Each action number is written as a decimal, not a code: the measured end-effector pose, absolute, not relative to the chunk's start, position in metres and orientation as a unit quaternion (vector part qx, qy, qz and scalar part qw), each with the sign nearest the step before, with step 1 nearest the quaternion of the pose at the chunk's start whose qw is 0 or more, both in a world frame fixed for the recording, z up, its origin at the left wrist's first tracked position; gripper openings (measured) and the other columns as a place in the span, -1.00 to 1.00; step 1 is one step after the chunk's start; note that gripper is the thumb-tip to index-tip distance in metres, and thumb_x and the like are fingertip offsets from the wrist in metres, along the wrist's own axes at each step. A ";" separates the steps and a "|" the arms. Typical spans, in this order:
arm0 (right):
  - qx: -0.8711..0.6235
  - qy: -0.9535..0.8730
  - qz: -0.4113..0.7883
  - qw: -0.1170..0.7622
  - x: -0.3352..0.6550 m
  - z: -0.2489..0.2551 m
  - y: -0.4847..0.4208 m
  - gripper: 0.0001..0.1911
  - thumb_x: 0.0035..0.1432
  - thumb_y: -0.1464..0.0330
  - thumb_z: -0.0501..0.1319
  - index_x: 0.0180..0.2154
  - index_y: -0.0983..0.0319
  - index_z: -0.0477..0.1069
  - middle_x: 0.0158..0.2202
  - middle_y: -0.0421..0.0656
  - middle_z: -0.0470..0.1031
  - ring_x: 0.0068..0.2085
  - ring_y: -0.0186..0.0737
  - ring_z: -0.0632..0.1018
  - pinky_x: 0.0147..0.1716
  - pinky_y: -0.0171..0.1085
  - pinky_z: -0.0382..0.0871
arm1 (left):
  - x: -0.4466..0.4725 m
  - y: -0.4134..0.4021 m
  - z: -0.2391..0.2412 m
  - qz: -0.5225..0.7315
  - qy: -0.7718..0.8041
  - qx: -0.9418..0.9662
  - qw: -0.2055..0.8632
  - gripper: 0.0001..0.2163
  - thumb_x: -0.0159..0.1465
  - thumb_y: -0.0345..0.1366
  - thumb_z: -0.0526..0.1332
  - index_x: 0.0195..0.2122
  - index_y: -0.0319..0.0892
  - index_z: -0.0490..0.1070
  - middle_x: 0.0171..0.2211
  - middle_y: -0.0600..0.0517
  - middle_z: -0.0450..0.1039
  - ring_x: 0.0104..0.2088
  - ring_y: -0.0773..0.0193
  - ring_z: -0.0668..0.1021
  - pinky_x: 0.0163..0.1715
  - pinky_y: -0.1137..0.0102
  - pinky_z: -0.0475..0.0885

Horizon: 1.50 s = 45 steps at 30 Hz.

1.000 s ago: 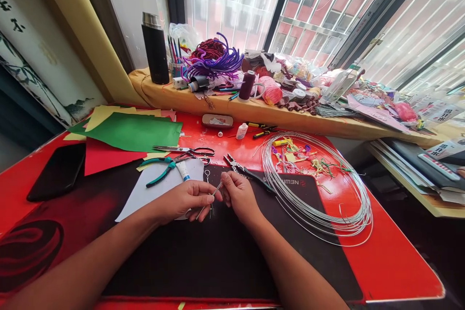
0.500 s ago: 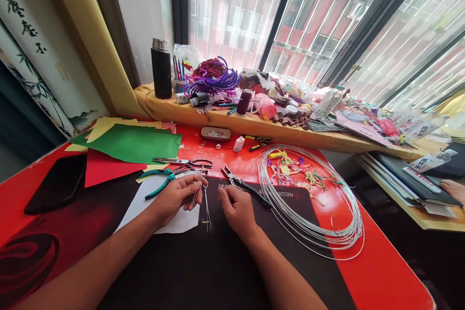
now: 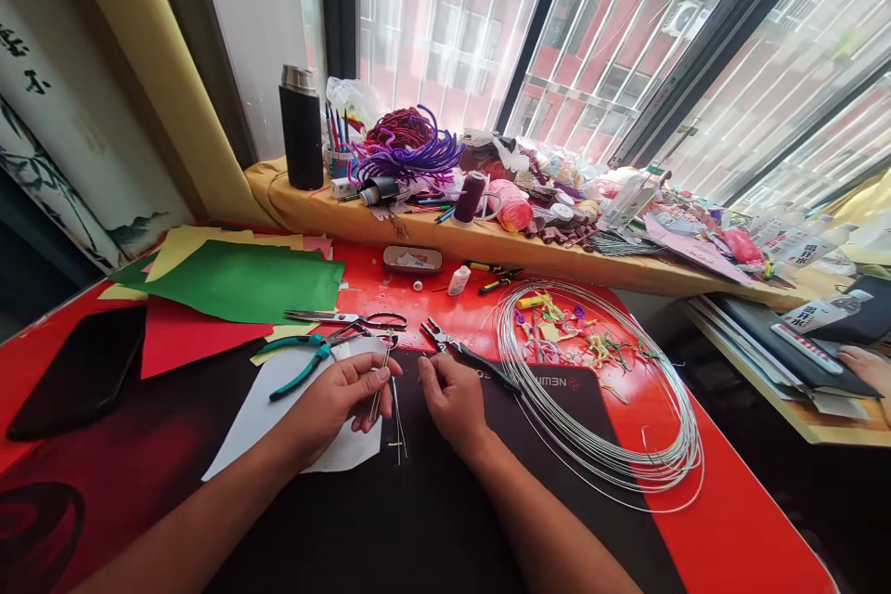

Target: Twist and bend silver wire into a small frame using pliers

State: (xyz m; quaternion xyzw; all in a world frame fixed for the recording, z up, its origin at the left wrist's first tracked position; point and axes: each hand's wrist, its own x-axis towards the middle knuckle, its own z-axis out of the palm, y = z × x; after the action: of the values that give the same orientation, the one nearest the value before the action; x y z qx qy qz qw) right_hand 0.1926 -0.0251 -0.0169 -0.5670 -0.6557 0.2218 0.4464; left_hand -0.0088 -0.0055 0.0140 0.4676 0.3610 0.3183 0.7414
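My left hand (image 3: 342, 393) pinches a short bundle of cut silver wire pieces (image 3: 380, 390) upright over the black desk mat (image 3: 432, 501). A few more thin wire pieces (image 3: 397, 418) lie on the mat just right of it. My right hand (image 3: 449, 393) rests on the mat with its fingers curled in a pinch near those pieces; what it holds is too small to make out. Black-handled pliers (image 3: 459, 350) lie just beyond my right hand. Teal-handled pliers (image 3: 299, 360) and scissors (image 3: 355, 320) lie beyond my left hand.
A large coil of silver wire (image 3: 599, 390) lies on the red table at right, with coloured scraps inside it. Green, red and yellow paper sheets (image 3: 237, 283) and a black phone (image 3: 76, 371) sit at left. The windowsill holds a flask (image 3: 301, 125), yarn and clutter. Another person's hand (image 3: 867, 367) shows at far right.
A second ago both hands held one wire piece together. The hands then parted; my left keeps the wire bundle upright and my right dropped to the mat.
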 end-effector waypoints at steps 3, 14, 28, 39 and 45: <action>-0.570 -0.662 0.200 0.444 0.193 -0.016 -0.010 -0.56 0.42 0.16 0.11 -0.50 0.18 0.35 -0.55 -0.23 0.37 -0.50 -0.28 0.32 -0.40 -0.28 0.14 | -0.009 -0.006 0.014 0.318 0.354 0.468 0.744 -0.55 0.22 0.06 0.38 -0.12 -0.23 0.42 -0.53 0.03 0.53 -0.65 0.40 0.38 -0.62 0.47 0.13; -0.549 -0.652 0.297 0.430 0.180 -0.020 -0.039 -0.53 0.42 0.11 0.13 -0.51 0.20 0.37 -0.56 -0.26 0.29 -0.51 -0.30 0.29 -0.44 -0.28 0.13 | -0.007 -0.008 0.015 0.366 0.342 0.449 0.740 -0.59 0.14 0.02 0.47 -0.25 -0.24 0.51 -0.35 -0.05 0.59 -0.55 0.33 0.52 -0.58 0.44 0.27; -0.484 -0.663 0.372 0.433 0.174 -0.017 -0.046 -0.63 0.38 0.12 0.17 -0.34 0.23 0.53 -0.51 -0.23 0.42 -0.48 -0.30 0.35 -0.43 -0.31 0.19 | -0.001 -0.006 0.003 0.424 0.379 0.451 0.688 -0.63 0.04 -0.04 0.55 -0.34 -0.25 0.61 -0.54 0.05 0.48 -0.54 0.39 0.45 -0.56 0.50 0.28; -0.496 -0.518 0.474 0.511 0.185 -0.022 -0.037 -0.51 0.28 -0.07 0.22 -0.44 0.19 0.39 -0.71 -0.36 0.16 -0.67 -0.37 0.18 -0.65 -0.34 0.03 | -0.017 0.008 0.010 0.452 0.419 0.471 0.631 -0.59 0.06 0.01 0.52 -0.27 -0.23 0.60 -0.47 0.06 0.47 -0.51 0.34 0.50 -0.57 0.48 0.34; -0.494 -0.470 0.476 0.555 0.187 -0.017 -0.034 -0.43 0.21 -0.17 0.24 -0.48 0.20 0.38 -0.73 -0.37 0.15 -0.71 -0.39 0.18 -0.70 -0.35 0.03 | -0.024 0.012 0.003 0.359 0.468 0.610 0.530 -0.61 0.15 0.07 0.42 -0.34 -0.21 0.54 -0.57 0.09 0.44 -0.58 0.35 0.44 -0.56 0.46 0.34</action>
State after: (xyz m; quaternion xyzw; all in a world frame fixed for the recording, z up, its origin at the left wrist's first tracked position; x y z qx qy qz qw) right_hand 0.1865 -0.0345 -0.0171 -0.4943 -0.4698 0.4760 0.5553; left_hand -0.0241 0.0118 0.0028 0.6095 0.4679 0.3586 0.5301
